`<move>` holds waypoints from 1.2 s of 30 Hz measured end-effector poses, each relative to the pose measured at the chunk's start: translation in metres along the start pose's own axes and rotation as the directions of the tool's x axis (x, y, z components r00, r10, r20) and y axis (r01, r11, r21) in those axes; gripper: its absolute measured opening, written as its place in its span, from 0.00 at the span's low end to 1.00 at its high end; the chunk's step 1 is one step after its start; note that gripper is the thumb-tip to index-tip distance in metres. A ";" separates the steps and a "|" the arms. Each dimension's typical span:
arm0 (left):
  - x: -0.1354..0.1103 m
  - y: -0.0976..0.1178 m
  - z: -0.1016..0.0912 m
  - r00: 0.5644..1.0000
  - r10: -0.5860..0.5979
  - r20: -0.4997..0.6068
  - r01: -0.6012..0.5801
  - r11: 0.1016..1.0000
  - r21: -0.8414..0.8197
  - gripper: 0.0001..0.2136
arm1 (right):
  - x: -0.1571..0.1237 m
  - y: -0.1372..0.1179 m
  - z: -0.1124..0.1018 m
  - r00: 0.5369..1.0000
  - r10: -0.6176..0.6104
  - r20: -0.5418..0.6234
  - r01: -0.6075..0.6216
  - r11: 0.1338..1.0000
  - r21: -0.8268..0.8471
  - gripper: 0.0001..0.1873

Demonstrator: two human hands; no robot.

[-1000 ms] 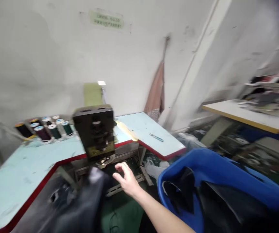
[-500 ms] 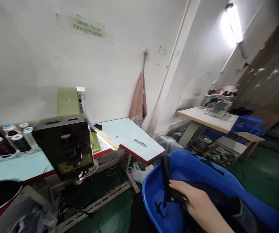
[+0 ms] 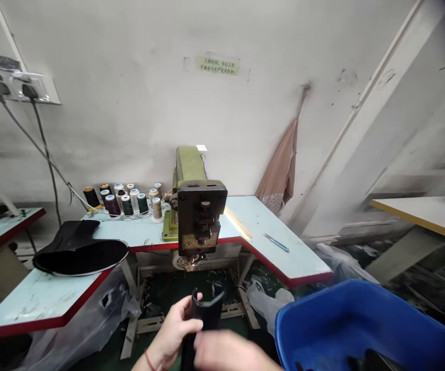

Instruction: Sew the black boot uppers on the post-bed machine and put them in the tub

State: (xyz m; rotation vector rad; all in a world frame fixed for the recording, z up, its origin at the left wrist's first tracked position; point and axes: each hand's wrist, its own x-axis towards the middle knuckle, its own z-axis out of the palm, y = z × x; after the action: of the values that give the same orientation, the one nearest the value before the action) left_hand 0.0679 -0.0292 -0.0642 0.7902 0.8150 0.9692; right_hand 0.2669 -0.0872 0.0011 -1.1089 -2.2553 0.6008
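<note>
Low in the middle of the view both hands hold a black curved leather piece [image 3: 205,309] upright. My left hand [image 3: 171,332] wraps its fingers round the piece's left edge. My right hand [image 3: 230,351] is blurred and grips the piece lower down from the right. Straight ahead stands a green sewing machine [image 3: 195,206] with a dark head, on a pale blue table [image 3: 257,226] with a red edge. At the lower right a blue plastic tub [image 3: 346,324] holds more dark pieces.
A stack of black pieces [image 3: 77,250] lies on the table's left wing. Several thread spools [image 3: 124,201] line the wall. Small snips [image 3: 276,242] lie on the right wing. A pinkish cloth [image 3: 280,170] hangs on the wall. Another table [image 3: 423,214] stands at right.
My right hand has lifted a black piece out of the blue tub and brought it left in front of the machine. My left hand has joined it. The camera has swung back left.
</note>
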 end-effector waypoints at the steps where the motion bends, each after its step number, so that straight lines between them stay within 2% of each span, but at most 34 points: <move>1: -0.004 0.006 -0.001 0.999 0.019 0.046 -0.021 0.999 0.027 0.22 | 0.012 0.010 -0.008 1.000 0.004 0.005 -0.003 1.000 -0.009 0.20; 3: -0.011 0.015 0.000 0.994 0.067 0.082 -0.070 0.997 0.031 0.24 | 0.031 0.030 -0.024 0.999 0.023 0.046 -0.021 0.999 -0.034 0.13; 4: -0.014 0.018 0.003 0.995 0.090 0.049 -0.090 0.996 -0.001 0.23 | 0.037 0.038 -0.031 0.997 0.035 0.075 -0.031 0.999 -0.044 0.08; 5: -0.016 0.020 0.006 0.994 0.110 -0.015 -0.111 0.993 -0.042 0.21 | 0.041 0.045 -0.036 0.994 0.042 0.105 -0.037 0.998 -0.049 0.03; 7: -0.017 0.023 0.012 0.979 0.123 -0.162 -0.141 0.985 -0.102 0.17 | 0.041 0.055 -0.044 0.994 0.014 0.106 -0.009 0.999 -0.050 0.06; 9: -0.017 0.027 0.017 0.951 0.125 -0.282 -0.156 0.984 -0.092 0.17 | 0.036 0.059 -0.048 0.996 -0.090 0.023 0.092 0.992 -0.083 0.05; 12: -0.017 0.038 0.024 0.904 0.211 -0.371 -0.209 0.977 0.046 0.18 | 0.026 0.061 -0.055 0.953 -0.274 -0.133 0.245 0.949 -0.197 0.06; 15: -0.017 0.052 0.034 0.862 0.304 -0.406 -0.243 0.950 0.195 0.19 | 0.024 0.062 -0.065 0.924 -0.320 -0.208 0.253 0.922 -0.294 0.07; 19: -0.016 0.065 0.047 0.838 0.366 -0.405 -0.262 0.921 0.290 0.19 | 0.034 0.063 -0.078 0.906 -0.253 -0.340 0.145 0.939 -0.311 0.04; 24: -0.011 0.068 0.057 0.787 0.427 -0.446 -0.285 0.892 0.351 0.19 | 0.054 0.069 -0.086 0.959 -0.123 -0.255 0.084 0.984 -0.159 0.10; 28: -0.007 0.069 0.057 0.785 0.437 -0.439 -0.289 0.885 0.364 0.18 | 0.062 0.076 -0.087 0.973 -0.039 -0.228 0.022 0.997 -0.078 0.11; 36: -0.006 0.068 0.053 0.782 0.439 -0.443 -0.279 0.882 0.381 0.18 | 0.069 0.083 -0.084 0.972 0.058 -0.228 -0.049 0.998 0.044 0.07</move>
State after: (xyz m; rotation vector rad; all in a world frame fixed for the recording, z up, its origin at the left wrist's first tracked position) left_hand 0.0854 -0.0207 0.0203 0.9839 1.3346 1.4699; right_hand 0.3336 0.0274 0.0336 -1.1603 -2.0145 0.5067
